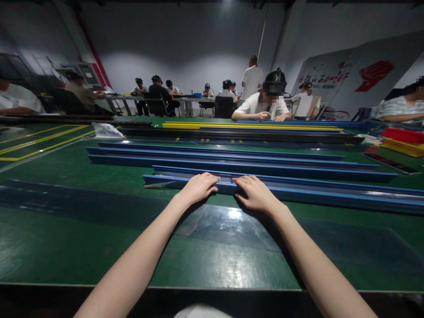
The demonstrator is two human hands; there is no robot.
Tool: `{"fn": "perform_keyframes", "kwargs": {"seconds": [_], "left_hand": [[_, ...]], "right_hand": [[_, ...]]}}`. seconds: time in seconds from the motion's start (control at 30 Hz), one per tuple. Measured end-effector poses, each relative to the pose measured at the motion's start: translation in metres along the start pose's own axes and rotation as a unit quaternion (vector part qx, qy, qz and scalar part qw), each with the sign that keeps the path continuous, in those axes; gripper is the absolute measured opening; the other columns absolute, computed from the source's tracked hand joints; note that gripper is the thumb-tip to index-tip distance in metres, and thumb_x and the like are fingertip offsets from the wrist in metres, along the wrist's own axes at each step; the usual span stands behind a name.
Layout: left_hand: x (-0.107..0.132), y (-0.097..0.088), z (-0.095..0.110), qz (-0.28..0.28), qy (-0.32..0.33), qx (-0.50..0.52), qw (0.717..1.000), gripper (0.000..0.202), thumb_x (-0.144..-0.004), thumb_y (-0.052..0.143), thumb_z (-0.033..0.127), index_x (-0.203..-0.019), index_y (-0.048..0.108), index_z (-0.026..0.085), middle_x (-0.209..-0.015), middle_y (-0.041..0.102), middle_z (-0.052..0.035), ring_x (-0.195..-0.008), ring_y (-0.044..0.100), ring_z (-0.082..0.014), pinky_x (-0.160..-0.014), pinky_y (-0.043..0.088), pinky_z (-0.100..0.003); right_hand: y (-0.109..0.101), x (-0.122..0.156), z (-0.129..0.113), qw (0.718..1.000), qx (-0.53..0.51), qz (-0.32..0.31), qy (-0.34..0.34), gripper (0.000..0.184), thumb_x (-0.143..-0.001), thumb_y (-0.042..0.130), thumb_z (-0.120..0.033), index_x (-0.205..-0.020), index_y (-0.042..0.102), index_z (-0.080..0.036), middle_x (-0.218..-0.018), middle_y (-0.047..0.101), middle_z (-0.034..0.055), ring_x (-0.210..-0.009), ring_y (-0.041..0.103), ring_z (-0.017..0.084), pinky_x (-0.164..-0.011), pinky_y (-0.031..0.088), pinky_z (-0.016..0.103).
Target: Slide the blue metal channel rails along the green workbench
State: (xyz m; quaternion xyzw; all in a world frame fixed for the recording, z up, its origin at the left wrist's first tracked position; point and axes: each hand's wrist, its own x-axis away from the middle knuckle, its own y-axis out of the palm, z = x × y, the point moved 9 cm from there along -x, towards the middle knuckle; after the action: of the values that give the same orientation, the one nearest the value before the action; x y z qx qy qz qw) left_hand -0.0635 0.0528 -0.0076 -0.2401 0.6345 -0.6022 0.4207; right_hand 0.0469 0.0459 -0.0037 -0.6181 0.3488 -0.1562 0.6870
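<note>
A long blue U-shaped channel [318, 194] lies across the green table before me, its open side up. Near its left end my left hand [201, 187] grips the near wall, fingers over the top edge and thumb on the outer side. A short gap to the right, my right hand [253, 191] is closed on the same wall in a similar way. Both fingertips reach into the channel. Between my forearms and along the table's near part lies a clear plastic strip [228, 221], shiny under the light.
Behind the held channel lie more blue channels [232, 164], a black profile [245, 134] and a yellow profile [251, 126]. A crumpled white sheet [106, 130] is at the left. Red and yellow trays [402, 142] stand at the right. A person [265, 104] sits opposite.
</note>
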Motion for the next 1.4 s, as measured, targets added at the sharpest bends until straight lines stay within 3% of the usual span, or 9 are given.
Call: {"fn": "perform_keyframes", "kwargs": {"seconds": [1.4], "left_hand": [[-0.0019, 0.0004, 0.0015, -0.01, 0.01, 0.012, 1.0, 0.036, -0.084, 0.048, 0.028, -0.119, 0.05, 0.018, -0.117, 0.057, -0.0044, -0.109, 0.047, -0.0167, -0.091, 0.039, -0.028]], "right_hand": [[0.0002, -0.001, 0.0035, 0.999, -0.031, -0.014, 0.023, 0.037, -0.077, 0.049, -0.026, -0.11, 0.054, -0.012, -0.115, 0.056, 0.0123, -0.108, 0.047, 0.021, -0.088, 0.039, 0.034]]}}
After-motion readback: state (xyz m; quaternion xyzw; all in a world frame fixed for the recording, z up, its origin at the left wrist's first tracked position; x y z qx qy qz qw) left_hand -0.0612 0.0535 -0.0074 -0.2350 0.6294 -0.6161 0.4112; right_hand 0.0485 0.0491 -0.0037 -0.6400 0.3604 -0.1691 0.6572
